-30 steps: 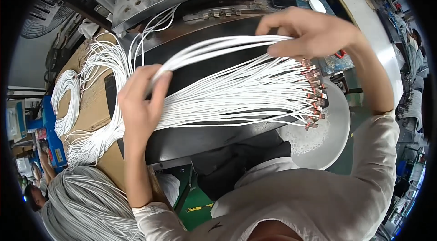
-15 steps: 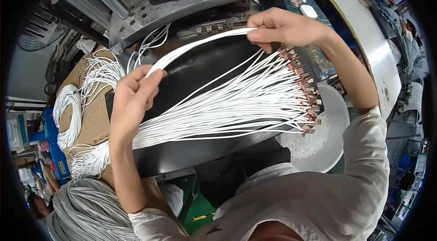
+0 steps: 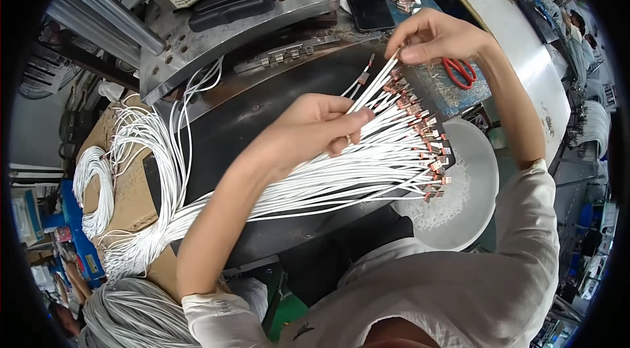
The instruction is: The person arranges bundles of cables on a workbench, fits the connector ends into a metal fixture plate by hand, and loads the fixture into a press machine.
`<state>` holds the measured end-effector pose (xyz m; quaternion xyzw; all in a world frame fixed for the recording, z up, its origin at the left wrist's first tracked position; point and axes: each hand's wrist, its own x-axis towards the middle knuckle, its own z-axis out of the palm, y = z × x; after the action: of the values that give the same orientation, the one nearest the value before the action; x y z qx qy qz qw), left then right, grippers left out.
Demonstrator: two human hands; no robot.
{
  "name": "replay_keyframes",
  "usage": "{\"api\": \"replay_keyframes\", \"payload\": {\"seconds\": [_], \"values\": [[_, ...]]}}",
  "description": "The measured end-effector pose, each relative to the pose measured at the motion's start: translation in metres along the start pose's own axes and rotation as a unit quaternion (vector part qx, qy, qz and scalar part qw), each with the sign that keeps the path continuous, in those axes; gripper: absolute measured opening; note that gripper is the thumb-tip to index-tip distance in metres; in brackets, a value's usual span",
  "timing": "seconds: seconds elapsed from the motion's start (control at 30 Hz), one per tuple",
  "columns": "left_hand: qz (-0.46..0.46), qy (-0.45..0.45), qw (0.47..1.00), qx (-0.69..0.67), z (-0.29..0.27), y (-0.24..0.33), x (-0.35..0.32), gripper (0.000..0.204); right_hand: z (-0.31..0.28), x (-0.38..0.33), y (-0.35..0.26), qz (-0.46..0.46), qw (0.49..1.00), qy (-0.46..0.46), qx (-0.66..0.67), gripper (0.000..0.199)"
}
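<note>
My left hand (image 3: 321, 126) is closed around a few white cables (image 3: 375, 90) above the spread bundle. At their upper right ends, my right hand (image 3: 438, 38) pinches the same cables between thumb and fingers. Beneath both hands a large fan of white cables (image 3: 308, 184) lies across the black work surface (image 3: 226, 131). Small metal connectors (image 3: 430, 151) with reddish-orange parts line the fan's right end. One loose cable end with a connector (image 3: 363, 77) points up beside the held ones. My left hand hides part of the fan.
Red-handled snips (image 3: 459, 73) lie right of my right hand. A pale bowl (image 3: 482, 200) with white clippings stands at the right. A metal press (image 3: 239, 26) and a black phone (image 3: 364, 0) are behind. White coils (image 3: 95, 200) rest on cardboard (image 3: 134, 194); grey cable (image 3: 134, 315) lies lower left.
My left hand has slid right along the held cables, toward my right hand. The cables, earlier an arc stretched between the hands, now show as a short straight length. The red-handled snips have come into sight.
</note>
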<state>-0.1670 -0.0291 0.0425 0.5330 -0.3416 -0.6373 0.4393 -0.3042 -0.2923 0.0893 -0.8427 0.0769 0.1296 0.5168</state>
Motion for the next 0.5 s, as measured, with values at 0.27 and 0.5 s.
{"api": "replay_keyframes", "payload": {"seconds": [0.27,0.5], "values": [[0.062,0.072,0.983,-0.159,0.028,-0.014,0.015,0.031,0.041,0.057,0.005,-0.180,0.981,0.057,-0.048,0.043],[0.015,0.167,0.985,-0.035,-0.010,-0.016,-0.047,0.029,0.070,0.068,-0.021,-0.026,0.974,0.014,-0.224,0.047]]}}
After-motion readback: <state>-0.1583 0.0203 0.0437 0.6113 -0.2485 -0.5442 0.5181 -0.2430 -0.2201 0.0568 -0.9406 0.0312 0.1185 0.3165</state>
